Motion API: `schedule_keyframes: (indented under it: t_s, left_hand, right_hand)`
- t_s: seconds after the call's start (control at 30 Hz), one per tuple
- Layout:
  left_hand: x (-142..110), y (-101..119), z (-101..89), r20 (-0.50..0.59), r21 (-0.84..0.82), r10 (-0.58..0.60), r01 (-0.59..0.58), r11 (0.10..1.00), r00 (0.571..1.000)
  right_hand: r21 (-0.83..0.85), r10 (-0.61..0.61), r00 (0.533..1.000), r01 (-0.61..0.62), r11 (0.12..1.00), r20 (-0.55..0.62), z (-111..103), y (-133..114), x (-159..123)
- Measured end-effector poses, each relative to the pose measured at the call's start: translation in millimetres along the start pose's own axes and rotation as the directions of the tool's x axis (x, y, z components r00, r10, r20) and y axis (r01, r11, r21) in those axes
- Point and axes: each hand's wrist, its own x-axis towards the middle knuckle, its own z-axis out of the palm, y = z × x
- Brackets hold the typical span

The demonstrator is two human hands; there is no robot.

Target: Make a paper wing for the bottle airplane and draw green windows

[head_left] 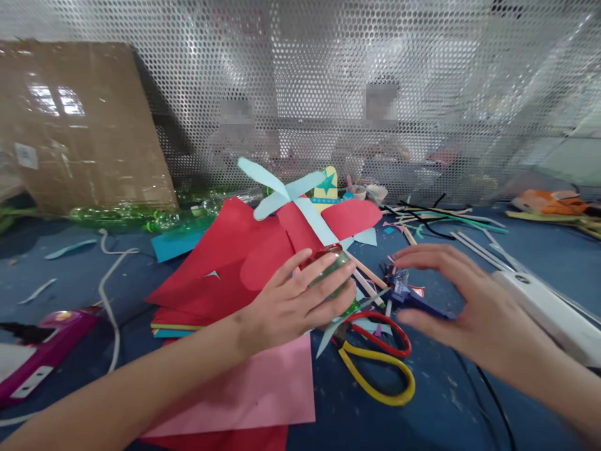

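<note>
My left hand (300, 297) is wrapped over a green plastic bottle (334, 275) and hides much of it. Red paper shapes (353, 219) and a light blue paper cross (287, 191) stand at the far side of the bottle; whether they are joined to it is partly hidden. My right hand (451, 294) is held with thumb and fingers apart around a dark blue tool (406, 291) that looks like a glue gun, with no clear grip on it. Scissors (375, 357) with one red and one yellow handle lie just below the bottle.
Red paper sheets (206, 250) and a pink sheet (263, 388) lie under my left arm. A purple power strip (51, 351) with a white cable is at left, a white bar-shaped device (544, 307) at right. Cardboard (89, 131) and perforated metal mesh (300, 75) stand behind; people sit beyond it.
</note>
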Motion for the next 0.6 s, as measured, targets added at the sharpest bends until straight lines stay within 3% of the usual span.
schedule_keyframes:
  t_s: [0.07, 0.13, 0.23, 0.43, 0.6]
  left_hand:
    - [-2, 3, 1.3, 0.053, -0.023, 0.023, -0.022, 0.999, 0.998]
    - [-4, 5, 3.0, 0.136, -0.064, 0.035, -0.026, 0.998, 0.990]
    - [-5, 8, 5.2, 0.216, -0.099, 0.024, -0.002, 0.995, 0.976]
    - [-8, 17, 12.8, 0.242, -0.119, 0.046, -0.017, 0.993, 0.969]
    - [-17, 29, 17.4, 0.215, -0.162, -0.013, 0.048, 0.986, 0.977]
  right_hand:
    - [0.028, -0.119, 0.990, 0.118, 0.993, 0.075, 12, -16, 3]
    - [0.097, -0.099, 0.983, 0.085, 0.992, 0.152, 26, -21, 5]
    - [0.128, -0.049, 0.989, 0.031, 0.991, 0.141, 45, -16, 5]
    - [0.259, -0.035, 0.983, -0.012, 0.966, 0.179, 64, -8, -4]
    - [0.324, -0.011, 0.975, -0.063, 0.944, 0.221, 71, -6, -10]
